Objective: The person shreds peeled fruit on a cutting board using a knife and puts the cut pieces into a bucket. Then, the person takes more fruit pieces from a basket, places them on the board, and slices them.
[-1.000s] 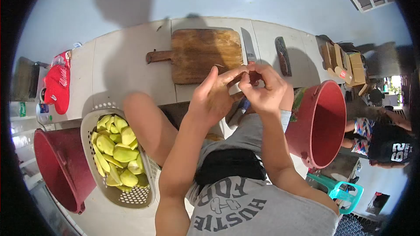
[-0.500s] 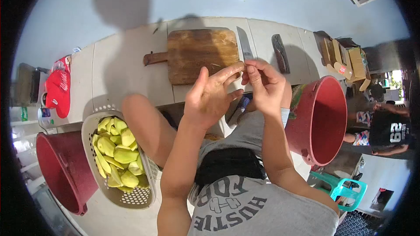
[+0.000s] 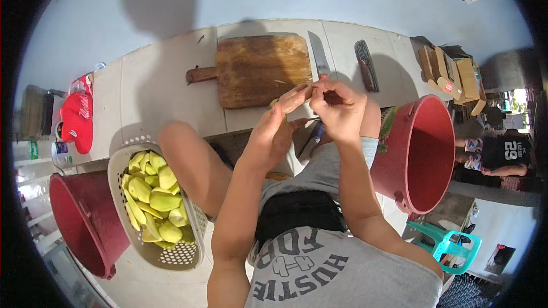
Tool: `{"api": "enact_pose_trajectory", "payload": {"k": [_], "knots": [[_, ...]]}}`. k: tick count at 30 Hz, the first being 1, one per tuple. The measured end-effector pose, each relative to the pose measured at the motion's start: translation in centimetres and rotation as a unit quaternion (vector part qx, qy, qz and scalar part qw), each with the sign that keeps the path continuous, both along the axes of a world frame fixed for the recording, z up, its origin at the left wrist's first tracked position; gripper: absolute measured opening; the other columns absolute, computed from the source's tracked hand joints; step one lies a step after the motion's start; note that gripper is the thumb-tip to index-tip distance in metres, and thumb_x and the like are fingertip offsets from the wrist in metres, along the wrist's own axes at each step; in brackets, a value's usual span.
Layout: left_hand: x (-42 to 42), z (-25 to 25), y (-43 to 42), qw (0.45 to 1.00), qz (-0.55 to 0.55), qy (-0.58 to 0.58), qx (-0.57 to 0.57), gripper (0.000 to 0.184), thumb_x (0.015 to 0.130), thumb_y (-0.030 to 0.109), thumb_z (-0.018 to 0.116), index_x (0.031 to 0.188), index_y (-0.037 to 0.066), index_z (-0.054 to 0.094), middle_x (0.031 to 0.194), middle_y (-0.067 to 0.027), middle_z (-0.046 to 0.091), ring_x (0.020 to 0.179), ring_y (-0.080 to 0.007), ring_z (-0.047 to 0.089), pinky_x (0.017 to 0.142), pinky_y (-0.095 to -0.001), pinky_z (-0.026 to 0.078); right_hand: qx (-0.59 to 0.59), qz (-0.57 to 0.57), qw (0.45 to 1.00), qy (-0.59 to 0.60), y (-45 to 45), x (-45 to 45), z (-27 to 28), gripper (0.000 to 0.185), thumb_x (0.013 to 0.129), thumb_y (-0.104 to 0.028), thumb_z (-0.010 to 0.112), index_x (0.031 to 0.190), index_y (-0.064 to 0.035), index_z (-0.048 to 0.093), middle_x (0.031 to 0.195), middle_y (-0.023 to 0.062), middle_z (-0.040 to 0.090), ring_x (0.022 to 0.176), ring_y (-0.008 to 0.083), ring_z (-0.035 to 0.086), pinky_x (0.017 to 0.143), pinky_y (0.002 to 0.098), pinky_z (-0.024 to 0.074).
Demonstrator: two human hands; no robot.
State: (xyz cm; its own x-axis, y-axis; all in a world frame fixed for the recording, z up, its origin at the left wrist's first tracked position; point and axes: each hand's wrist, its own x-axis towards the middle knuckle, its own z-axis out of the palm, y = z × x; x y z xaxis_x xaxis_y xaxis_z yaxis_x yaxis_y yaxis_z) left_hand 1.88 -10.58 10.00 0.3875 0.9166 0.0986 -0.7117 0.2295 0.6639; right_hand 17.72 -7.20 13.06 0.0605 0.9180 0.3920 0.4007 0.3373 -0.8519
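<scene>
My left hand [image 3: 277,134] is raised above my lap with its fingers stretched out and the thumb apart. At its fingertips is my right hand [image 3: 341,111], thumb and forefinger pinched together; whatever small thing may be between them is hidden. A small yellow-green spot shows by the left thumb tip. Beyond the hands, a wooden cutting board [image 3: 260,71] with a handle lies on the tiled surface. To its right lie a knife [image 3: 318,54] with a wide blade and a second knife [image 3: 366,65], dark-bladed with a brown handle.
A pale perforated basket [image 3: 197,234] of peeled yellow-green mango pieces [image 3: 151,194] stands left of my legs. Red tubs stand at the far left [image 3: 85,222] and right [image 3: 399,159]. A red cap [image 3: 77,122], cardboard boxes [image 3: 454,74], a teal stool [image 3: 459,248] and another person [image 3: 505,154] are farther out.
My left hand has turned, its palm now less visible and its thumb nearer the fingers. The right fingers have curled more tightly at the left fingertips. The person at right has shifted.
</scene>
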Motion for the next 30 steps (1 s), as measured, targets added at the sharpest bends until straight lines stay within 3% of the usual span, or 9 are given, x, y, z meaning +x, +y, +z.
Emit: {"api": "enact_pose_trajectory", "payload": {"k": [1,3,6,12,19,22,26,27,30], "knots": [[-0.1,0.0,0.0,1.0,0.002,0.001,-0.001,0.074,0.1,0.066,0.042,0.147,0.01,0.053,0.159,-0.0052,0.036,0.148,-0.0244,0.028,0.115,-0.0504,0.025,-0.001,0.002,1.0,0.001,0.0,0.1,-0.1,0.012,0.083,0.001,0.076,0.094,0.0048,0.073,0.079,0.006,0.072,0.07,0.0108,0.069,0.066,0.0247,0.0564],[-0.5,0.0,0.1,0.998,-0.027,-0.051,-0.016,0.076,0.1,0.068,0.04,0.147,0.01,0.053,0.159,-0.005,0.037,0.147,-0.0237,0.028,0.114,-0.0514,0.025,-0.12,0.097,0.965,0.213,0.1,0.3,-0.1,0.012,0.086,0.0,0.075,0.097,0.0052,0.073,0.082,0.0065,0.072,0.074,0.0107,0.069,0.066,0.0249,0.0565],[-0.8,0.6,0.1,0.999,-0.024,-0.047,-0.005,0.076,0.1,0.069,0.039,0.147,0.01,0.053,0.158,-0.0048,0.038,0.146,-0.0234,0.03,0.113,-0.0513,0.026,-0.121,0.134,0.952,0.249,0.1,0.2,0.1,0.012,0.089,0.0,0.075,0.099,0.0054,0.073,0.085,0.0067,0.071,0.075,0.0104,0.067,0.064,0.0246,0.056],[-0.2,-0.3,-0.2,1.0,0.002,-0.009,-0.003,0.079,0.098,0.071,0.04,0.146,0.009,0.054,0.157,-0.0046,0.039,0.144,-0.0232,0.03,0.11,-0.0507,0.029,-0.078,0.108,0.984,0.12,-0.1,-0.2,-0.2,0.007,0.092,0.0,0.071,0.098,0.0052,0.072,0.085,0.0059,0.071,0.07,0.0095,0.064,0.061,0.0247,0.0544],[-0.5,-1.1,-0.3,0.995,-0.056,-0.085,-0.01,0.081,0.097,0.072,0.041,0.147,0.008,0.053,0.157,-0.0055,0.04,0.14,-0.023,0.034,0.111,-0.05,0.031,-0.15,0.152,0.962,0.171,0.5,0.6,-1.3,0.016,0.101,-0.012,0.064,0.1,0.0037,0.068,0.076,0.0038,0.064,0.064,0.0099,0.059,0.056,0.0248,0.0491],[-1.3,-1.8,-2.0,0.99,0.043,-0.097,-0.097,0.069,0.099,0.062,0.049,0.138,0.006,0.06,0.146,-0.0098,0.051,0.133,-0.0246,0.042,0.108,-0.0501,0.035,-0.185,0.11,0.95,0.227,0.2,0.3,-1.7,0.025,0.105,-0.018,0.059,0.09,0.0009,0.063,0.071,0.0021,0.06,0.059,0.0098,0.055,0.053,0.025,0.0465],[-6.3,-2.8,-5.4,0.933,0.294,0.062,-0.199,0.02,0.096,0.018,0.068,0.106,0.001,0.067,0.115,-0.0144,0.066,0.113,-0.0258,0.06,0.093,-0.0446,0.051,-0.228,0.094,0.948,0.202,-0.2,3.6,-4.8,0.04,0.106,-0.03,0.056,0.077,-0.0032,0.054,0.064,0.0002,0.054,0.054,0.0079,0.047,0.05,0.0248,0.0402],[-8.1,-2.3,-6.4,0.923,0.32,0.086,-0.196,0.016,0.095,0.015,0.069,0.103,0.001,0.066,0.115,-0.0145,0.065,0.111,-0.0255,0.061,0.092,-0.0436,0.052,-0.244,0.086,0.95,0.177,-0.2,4.4,-5.7,0.044,0.107,-0.034,0.056,0.074,-0.0044,0.05,0.062,-0.0006,0.052,0.053,0.0074,0.045,0.049,0.0249,0.0384],[-15.2,-5.5,-10.6,0.902,0.403,0.047,-0.149,0.007,0.092,0.007,0.071,0.094,0.002,0.066,0.112,-0.0133,0.065,0.102,-0.0248,0.063,0.091,-0.0419,0.053,-0.296,0.057,0.942,0.147,-0.9,4.7,-6.5,0.033,0.104,-0.024,0.061,0.078,-0.0026,0.059,0.062,0.0004,0.055,0.054,0.0071,0.048,0.05,0.0244,0.0388]]}}
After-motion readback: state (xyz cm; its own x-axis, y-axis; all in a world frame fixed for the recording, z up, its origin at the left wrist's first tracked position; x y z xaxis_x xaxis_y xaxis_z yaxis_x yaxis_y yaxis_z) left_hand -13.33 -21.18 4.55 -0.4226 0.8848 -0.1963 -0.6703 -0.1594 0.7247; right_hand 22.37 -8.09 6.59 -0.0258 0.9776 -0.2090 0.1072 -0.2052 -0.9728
